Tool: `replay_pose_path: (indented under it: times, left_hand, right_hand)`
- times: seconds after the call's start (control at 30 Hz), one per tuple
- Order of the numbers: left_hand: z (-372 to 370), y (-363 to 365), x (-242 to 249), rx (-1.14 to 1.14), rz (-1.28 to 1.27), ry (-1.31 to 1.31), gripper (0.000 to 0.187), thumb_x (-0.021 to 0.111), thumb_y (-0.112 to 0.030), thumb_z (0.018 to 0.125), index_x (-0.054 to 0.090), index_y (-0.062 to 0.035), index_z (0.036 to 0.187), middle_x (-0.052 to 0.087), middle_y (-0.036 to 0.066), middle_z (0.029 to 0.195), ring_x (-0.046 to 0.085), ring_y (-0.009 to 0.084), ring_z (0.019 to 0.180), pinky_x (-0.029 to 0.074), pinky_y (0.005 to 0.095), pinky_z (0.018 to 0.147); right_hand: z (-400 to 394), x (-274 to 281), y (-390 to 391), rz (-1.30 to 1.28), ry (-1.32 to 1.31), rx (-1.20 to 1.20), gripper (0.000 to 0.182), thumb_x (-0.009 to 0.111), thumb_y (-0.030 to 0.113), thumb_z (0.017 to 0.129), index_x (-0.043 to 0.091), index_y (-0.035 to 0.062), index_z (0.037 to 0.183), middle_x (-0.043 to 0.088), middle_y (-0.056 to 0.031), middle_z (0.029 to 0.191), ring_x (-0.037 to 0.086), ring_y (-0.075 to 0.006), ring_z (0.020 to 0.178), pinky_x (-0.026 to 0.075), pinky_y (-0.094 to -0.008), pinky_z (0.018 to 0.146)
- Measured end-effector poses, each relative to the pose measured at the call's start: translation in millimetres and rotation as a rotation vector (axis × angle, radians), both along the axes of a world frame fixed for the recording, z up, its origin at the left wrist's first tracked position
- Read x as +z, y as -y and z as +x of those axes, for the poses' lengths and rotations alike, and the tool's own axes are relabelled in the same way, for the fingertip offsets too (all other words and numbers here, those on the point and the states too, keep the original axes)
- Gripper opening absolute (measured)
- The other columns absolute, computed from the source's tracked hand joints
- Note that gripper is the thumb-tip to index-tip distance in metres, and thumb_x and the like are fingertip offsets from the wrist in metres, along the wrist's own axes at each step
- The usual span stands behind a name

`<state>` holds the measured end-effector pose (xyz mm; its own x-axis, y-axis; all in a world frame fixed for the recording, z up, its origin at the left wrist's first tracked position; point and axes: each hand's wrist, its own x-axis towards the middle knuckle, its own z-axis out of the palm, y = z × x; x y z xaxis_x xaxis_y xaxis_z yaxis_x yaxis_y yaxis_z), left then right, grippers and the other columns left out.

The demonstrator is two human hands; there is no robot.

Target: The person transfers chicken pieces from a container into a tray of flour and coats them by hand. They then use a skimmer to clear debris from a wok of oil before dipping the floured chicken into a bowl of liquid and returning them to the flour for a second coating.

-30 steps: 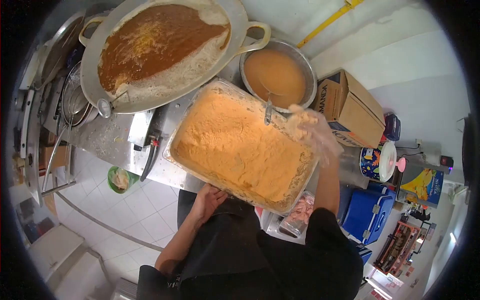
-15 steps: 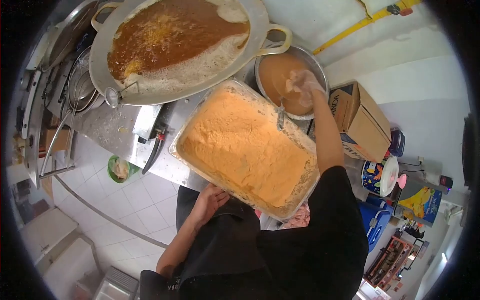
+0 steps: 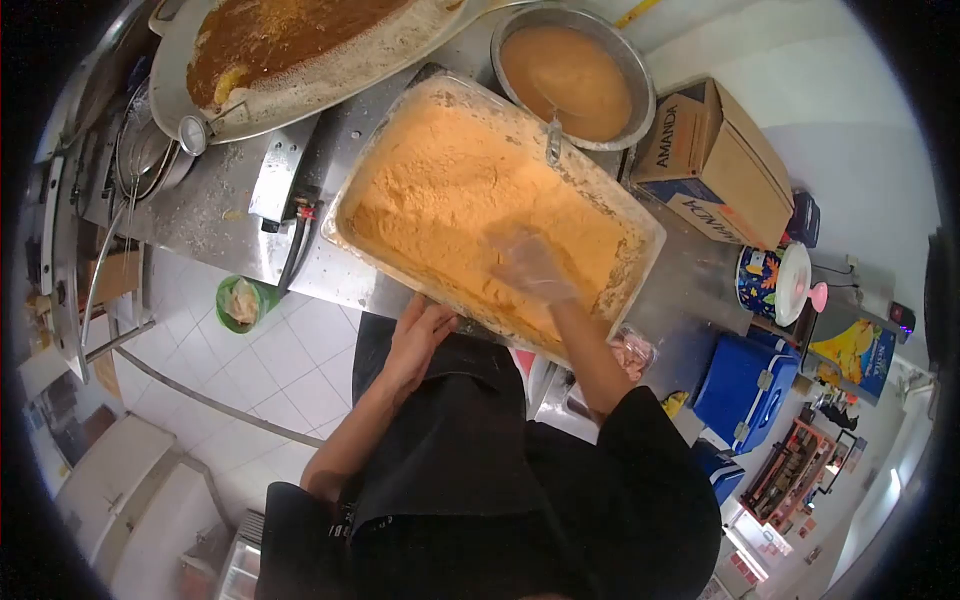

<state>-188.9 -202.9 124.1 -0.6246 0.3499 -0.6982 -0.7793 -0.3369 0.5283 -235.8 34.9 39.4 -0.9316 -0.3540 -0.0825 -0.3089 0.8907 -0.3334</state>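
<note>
A large rectangular metal tray (image 3: pixel 345 205) holds a thick layer of orange-tinted flour (image 3: pixel 450 185). My right hand (image 3: pixel 535 265), in a clear plastic glove, is over the flour in the tray's near right half. It is blurred, with the fingers stretched out to the left and no object showing in them. Bare and with its fingers extended, my left hand (image 3: pixel 420 335) rests against the tray's near left edge. Behind the tray stands a round metal bowl (image 3: pixel 648 100) of cloudy orange-brown liquid (image 3: pixel 570 75), with a metal handle (image 3: pixel 554 140) leaning over its near rim.
A wide pan (image 3: pixel 165 90) of bubbling brown oil sits at the back left, with a dial thermometer (image 3: pixel 193 134) at its rim. Strainers (image 3: pixel 145 150) lie left. Right are a cardboard box (image 3: pixel 720 165) and blue cooler (image 3: pixel 740 385). A bag of pinkish pieces (image 3: pixel 632 352) is beside my right forearm.
My right hand has come out of the bowl of liquid and moved toward me, over the flour. My left hand stays at the tray's edge. The view has tilted down.
</note>
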Motion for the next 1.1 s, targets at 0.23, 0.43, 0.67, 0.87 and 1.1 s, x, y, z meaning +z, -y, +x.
replay_pose_path:
  times: [0.23, 0.43, 0.67, 0.87, 1.1]
  left_hand:
    - [0.3, 7.3, -10.6, 0.011, 0.064, -0.004, 0.038, 0.046, -0.015, 0.094, 0.039, -0.001, 0.129, 0.054, 0.01, 0.118, 0.053, 0.0184, 0.105, 0.04, 0.033, 0.098]
    - [-0.6, 14.5, -0.9, 0.016, 0.103, -0.004, 0.044, 0.047, -0.015, 0.093, 0.037, -0.0003, 0.133, 0.054, 0.012, 0.122, 0.053, 0.0201, 0.111, 0.04, 0.0329, 0.097]
    - [7.8, 26.9, -17.9, 0.026, 0.123, -0.015, 0.053, 0.047, -0.02, 0.094, 0.029, 0.0038, 0.139, 0.051, 0.011, 0.125, 0.053, 0.0205, 0.114, 0.039, 0.0318, 0.097]
    - [9.1, 26.1, -15.0, -0.02, 0.098, -0.024, 0.048, 0.048, -0.021, 0.094, 0.035, 0.0002, 0.136, 0.054, 0.008, 0.118, 0.054, 0.0189, 0.109, 0.041, 0.0321, 0.094]
    - [5.0, 23.1, -7.5, -0.045, 0.072, -0.017, 0.037, 0.049, -0.02, 0.093, 0.044, -0.0025, 0.125, 0.056, 0.007, 0.115, 0.055, 0.0177, 0.107, 0.042, 0.0312, 0.092]
  right_hand:
    - [-14.5, 4.4, 31.3, 0.064, 0.345, -0.137, 0.038, 0.061, 0.028, 0.079, 0.061, 0.0097, 0.112, 0.066, -0.0182, 0.096, 0.062, -0.0362, 0.089, 0.049, -0.0456, 0.076]
    - [8.9, -17.1, -13.7, -0.661, 0.406, -0.379, 0.023, 0.062, 0.019, 0.077, 0.064, 0.006, 0.096, 0.067, -0.0173, 0.092, 0.063, -0.0321, 0.078, 0.05, -0.0386, 0.07]
    - [31.1, 47.1, -43.5, -0.101, 0.322, -0.133, 0.022, 0.06, 0.016, 0.076, 0.066, 0.0074, 0.095, 0.065, -0.0205, 0.088, 0.062, -0.0359, 0.084, 0.049, -0.0427, 0.074]
    - [67.8, 10.8, 7.6, 0.04, 0.106, -0.178, 0.033, 0.06, 0.015, 0.074, 0.06, 0.004, 0.104, 0.064, -0.0227, 0.089, 0.062, -0.0387, 0.081, 0.049, -0.044, 0.074]
    - [60.2, 4.4, -53.3, -0.648, 0.684, -0.926, 0.026, 0.066, 0.02, 0.075, 0.061, 0.0006, 0.092, 0.063, -0.0219, 0.083, 0.063, -0.0364, 0.079, 0.05, -0.0412, 0.075]
